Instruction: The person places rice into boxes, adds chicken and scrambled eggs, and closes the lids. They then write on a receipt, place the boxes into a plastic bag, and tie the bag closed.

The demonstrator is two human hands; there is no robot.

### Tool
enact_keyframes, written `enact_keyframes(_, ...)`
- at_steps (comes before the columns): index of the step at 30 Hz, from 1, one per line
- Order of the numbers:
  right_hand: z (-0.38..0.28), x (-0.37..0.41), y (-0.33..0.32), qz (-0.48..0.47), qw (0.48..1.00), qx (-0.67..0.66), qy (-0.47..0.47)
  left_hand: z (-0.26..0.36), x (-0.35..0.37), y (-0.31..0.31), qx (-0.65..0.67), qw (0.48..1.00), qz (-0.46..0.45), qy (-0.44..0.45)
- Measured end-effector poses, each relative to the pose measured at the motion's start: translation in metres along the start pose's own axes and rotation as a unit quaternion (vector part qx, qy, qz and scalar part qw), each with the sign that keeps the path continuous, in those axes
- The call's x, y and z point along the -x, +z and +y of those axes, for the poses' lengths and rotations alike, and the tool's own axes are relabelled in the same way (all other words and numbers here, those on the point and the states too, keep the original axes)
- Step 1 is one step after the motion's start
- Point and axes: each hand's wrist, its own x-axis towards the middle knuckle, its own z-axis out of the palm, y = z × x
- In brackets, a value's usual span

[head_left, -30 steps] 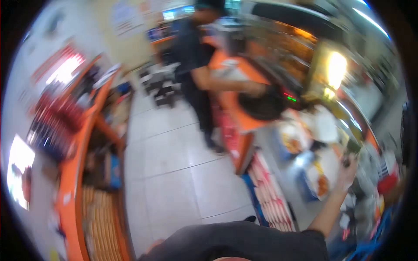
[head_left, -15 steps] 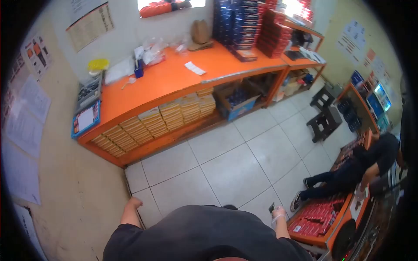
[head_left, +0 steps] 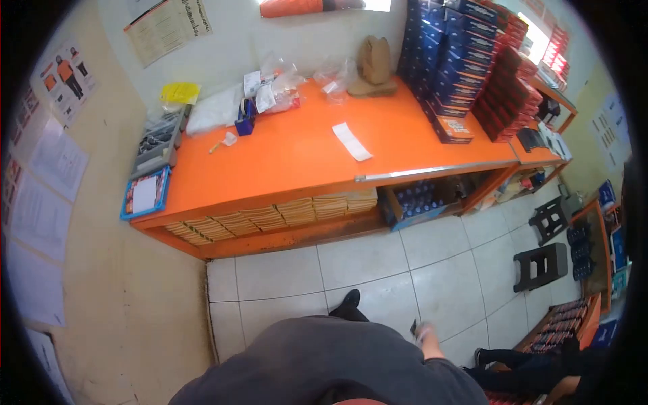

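My right hand (head_left: 426, 333) is low in the view, right of my dark shirt, with its fingers closed round a small dark object (head_left: 414, 327) too small to name. My left hand is out of the frame. Ahead stands an orange counter (head_left: 283, 158). On it lie a white paper slip (head_left: 352, 142), a blue tape dispenser (head_left: 245, 116), plastic bags (head_left: 283, 84), a brown cap (head_left: 373, 67) and a grey tray (head_left: 158, 143) of small items. Tall stacks of blue boxes (head_left: 459, 61) and red boxes (head_left: 509, 94) stand at its right.
Under the counter are yellowish stacks (head_left: 297, 212) and a carton of bottles (head_left: 417, 204). A beige wall (head_left: 155, 297) runs along my left. Dark stools (head_left: 540, 267) stand at right. Another person's legs (head_left: 520, 361) reach in at lower right, beside an orange shelf (head_left: 567, 324).
The counter now appears closer and larger. My left hand has left the view, my right hand is lower and one dark shoe shows on the floor. The other person sits lower at the right edge.
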Motion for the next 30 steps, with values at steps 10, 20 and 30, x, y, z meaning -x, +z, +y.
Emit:
enact_keyframes(10, -0.195, -0.085, -0.356, 0.187, 0.932, -0.282, -0.131, 0.267, -0.058, -0.103, 0.179, 0.904, 0.201, 0.333)
enact_keyframes(20, -0.197, -0.149, -0.284, 0.042, 0.956, 0.261, -0.124, 0.446, -0.025, -0.300, 0.127, 0.888, 0.047, 0.440)
enact_keyframes(30, -0.247, -0.084, -0.354, 0.148, 0.964, -0.199, 0.100, 0.589, -0.063, -0.450, 0.256, 0.714, 0.317, 0.568)
